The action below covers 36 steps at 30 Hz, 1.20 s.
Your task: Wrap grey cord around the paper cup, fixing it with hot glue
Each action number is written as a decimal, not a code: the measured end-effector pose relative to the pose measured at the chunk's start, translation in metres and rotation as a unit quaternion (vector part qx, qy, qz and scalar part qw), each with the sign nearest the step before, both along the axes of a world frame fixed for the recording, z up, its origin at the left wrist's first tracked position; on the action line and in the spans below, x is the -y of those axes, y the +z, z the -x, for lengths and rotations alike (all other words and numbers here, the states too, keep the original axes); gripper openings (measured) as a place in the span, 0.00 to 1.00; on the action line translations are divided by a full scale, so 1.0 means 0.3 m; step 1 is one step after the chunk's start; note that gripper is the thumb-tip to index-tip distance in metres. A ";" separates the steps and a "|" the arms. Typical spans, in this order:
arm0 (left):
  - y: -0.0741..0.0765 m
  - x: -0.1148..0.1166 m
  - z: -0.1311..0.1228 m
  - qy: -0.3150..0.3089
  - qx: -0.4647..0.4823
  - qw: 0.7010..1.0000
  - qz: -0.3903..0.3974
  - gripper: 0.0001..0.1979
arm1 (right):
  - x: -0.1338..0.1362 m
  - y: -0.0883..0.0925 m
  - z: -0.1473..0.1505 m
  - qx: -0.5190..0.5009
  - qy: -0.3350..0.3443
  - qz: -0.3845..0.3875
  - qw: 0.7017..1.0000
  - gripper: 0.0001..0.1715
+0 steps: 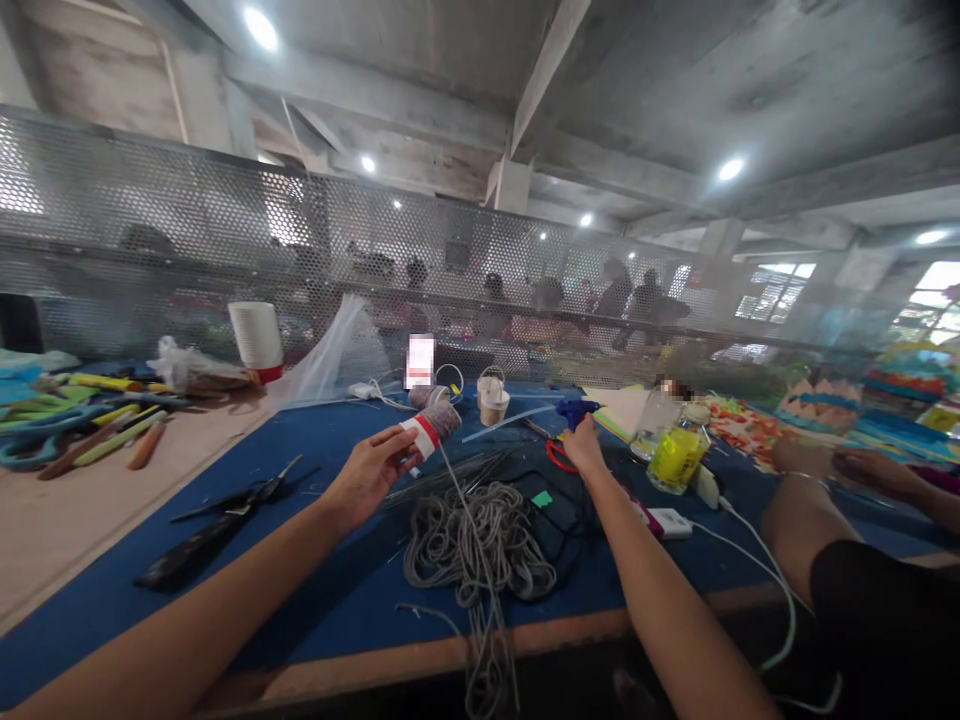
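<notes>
My left hand [369,472] is closed around a paper cup [426,428] with a red band, partly wrapped in grey cord. A strand runs from the cup down to a loose pile of grey cord [480,545] on the blue mat [300,560]. My right hand [583,447] reaches forward and grips a blue glue gun [576,408], beside red-handled scissors [556,455].
Black scissors [247,495] and a black knife [191,550] lie at left. A glass jar [656,420], a yellow-filled bottle [675,455] and a white charger [670,522] stand at right. Another person's arms [825,480] rest at far right. A mesh screen [225,230] backs the table.
</notes>
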<state>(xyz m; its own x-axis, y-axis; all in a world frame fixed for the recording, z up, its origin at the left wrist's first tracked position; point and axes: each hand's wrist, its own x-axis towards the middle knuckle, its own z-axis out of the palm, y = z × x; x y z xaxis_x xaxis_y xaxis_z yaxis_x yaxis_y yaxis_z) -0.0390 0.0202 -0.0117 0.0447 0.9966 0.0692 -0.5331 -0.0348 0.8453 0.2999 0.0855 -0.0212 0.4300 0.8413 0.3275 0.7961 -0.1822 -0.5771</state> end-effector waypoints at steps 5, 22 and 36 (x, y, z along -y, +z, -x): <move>0.004 0.003 -0.004 -0.014 0.006 1.000 -0.001 0.06 | 0.000 -0.038 0.036 0.033 -0.012 0.064 0.997 0.37; 0.012 0.015 -0.015 -0.020 0.001 1.000 -0.005 0.08 | 0.119 0.043 0.125 0.078 0.092 -0.024 0.992 0.19; 0.012 0.011 -0.005 0.086 -0.110 0.986 -0.094 0.15 | 0.312 0.109 0.447 -0.294 0.510 0.138 0.797 0.12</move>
